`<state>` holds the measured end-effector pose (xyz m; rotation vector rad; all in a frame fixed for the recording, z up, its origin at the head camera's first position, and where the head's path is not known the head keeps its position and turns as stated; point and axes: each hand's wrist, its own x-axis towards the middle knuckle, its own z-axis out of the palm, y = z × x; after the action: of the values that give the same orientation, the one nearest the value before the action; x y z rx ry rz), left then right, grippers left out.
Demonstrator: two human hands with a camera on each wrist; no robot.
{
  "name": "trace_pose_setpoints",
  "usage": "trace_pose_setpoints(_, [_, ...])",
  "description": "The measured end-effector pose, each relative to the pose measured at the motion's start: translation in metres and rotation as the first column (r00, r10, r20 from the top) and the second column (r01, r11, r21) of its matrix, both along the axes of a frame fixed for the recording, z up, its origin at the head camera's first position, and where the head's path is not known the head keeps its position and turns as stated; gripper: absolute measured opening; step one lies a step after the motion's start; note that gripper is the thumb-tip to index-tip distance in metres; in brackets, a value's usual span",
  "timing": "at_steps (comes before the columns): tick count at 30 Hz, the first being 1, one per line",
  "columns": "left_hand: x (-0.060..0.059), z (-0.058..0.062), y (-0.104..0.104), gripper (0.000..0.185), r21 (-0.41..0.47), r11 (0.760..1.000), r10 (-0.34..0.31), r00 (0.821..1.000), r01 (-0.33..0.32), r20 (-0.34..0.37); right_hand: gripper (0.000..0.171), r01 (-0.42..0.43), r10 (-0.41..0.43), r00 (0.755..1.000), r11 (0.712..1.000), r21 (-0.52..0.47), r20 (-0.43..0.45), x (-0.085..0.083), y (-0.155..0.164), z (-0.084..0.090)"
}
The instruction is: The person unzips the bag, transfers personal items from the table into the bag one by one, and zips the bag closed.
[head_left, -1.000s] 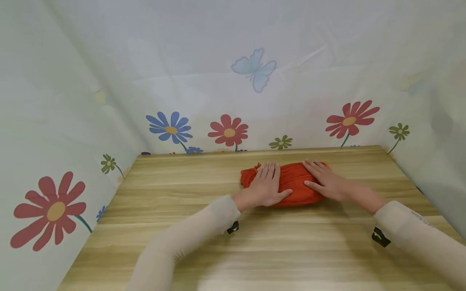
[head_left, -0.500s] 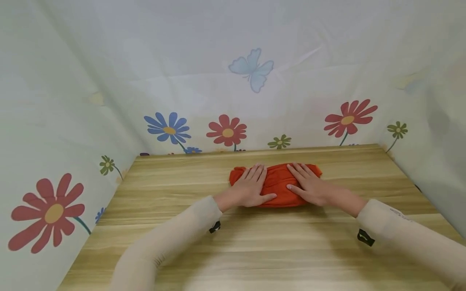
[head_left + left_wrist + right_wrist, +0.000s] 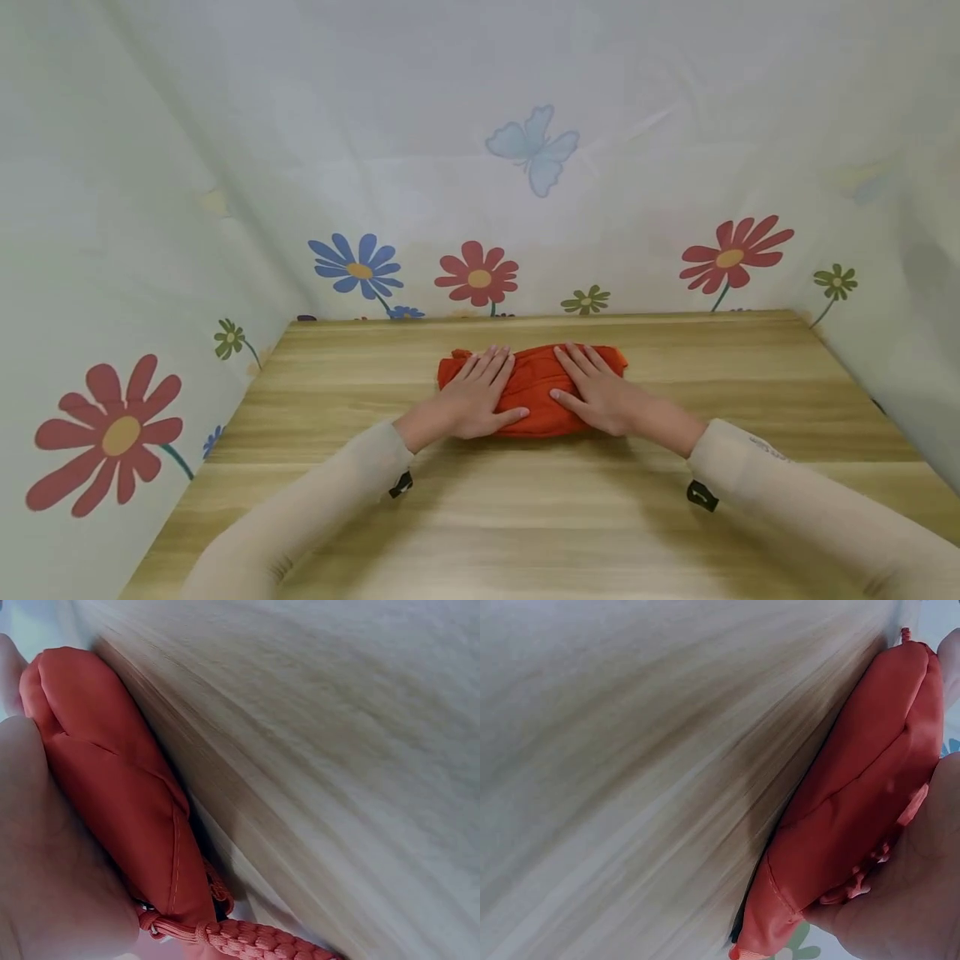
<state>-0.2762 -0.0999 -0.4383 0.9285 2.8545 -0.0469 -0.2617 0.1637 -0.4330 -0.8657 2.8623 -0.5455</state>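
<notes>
A red-orange fabric bundle (image 3: 536, 379), folded into a long, soft shape, lies crosswise on the wooden table. My left hand (image 3: 476, 404) rests on its left part with fingers straight and the thumb pointing inward. On the right part lies my right hand (image 3: 603, 396), its fingers also extended over the cloth. In the left wrist view, a braided cord (image 3: 259, 941) of the same colour hangs from one end of the bundle. The right wrist view shows stitched seams on the fabric (image 3: 847, 787) and a bit of cord under the hand (image 3: 922, 892). The palms hide parts of the top.
The wood-grain table top (image 3: 525, 517) reaches back to a pale cloth backdrop (image 3: 375, 108) printed with flowers and a butterfly. The same backdrop rises along the left and right sides. Small dark devices (image 3: 702, 495) sit under both wrists.
Both hands and the bundle under them have slid to the left across the table. The fingers stay straight on the fabric throughout.
</notes>
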Motion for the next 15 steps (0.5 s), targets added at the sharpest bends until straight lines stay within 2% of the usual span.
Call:
trace_pose_setpoints(4, [0.001,-0.001,-0.004,0.096,0.009,1.0,0.0,1.0,0.0,0.022,0.081,-0.004,0.005,1.0,1.0,0.014,-0.017,0.0,-0.001,-0.002])
trace_pose_setpoints(7, [0.0,0.002,-0.006,0.094,0.054,0.998,-0.019,1.0,0.019,0.013,0.077,-0.027,0.029,0.997,0.999,0.033,-0.074,-0.001,0.002,0.006])
trace_pose_setpoints(10, [0.002,0.013,-0.01,0.088,0.085,0.994,-0.062,0.998,0.064,-0.028,0.072,-0.08,0.088,0.986,0.995,0.062,-0.142,-0.002,0.006,0.02])
trace_pose_setpoints(15, [0.005,0.044,-0.012,0.082,0.074,0.987,-0.128,0.978,0.142,-0.162,0.072,-0.157,0.176,0.961,0.982,0.101,-0.215,0.0,0.014,0.05])
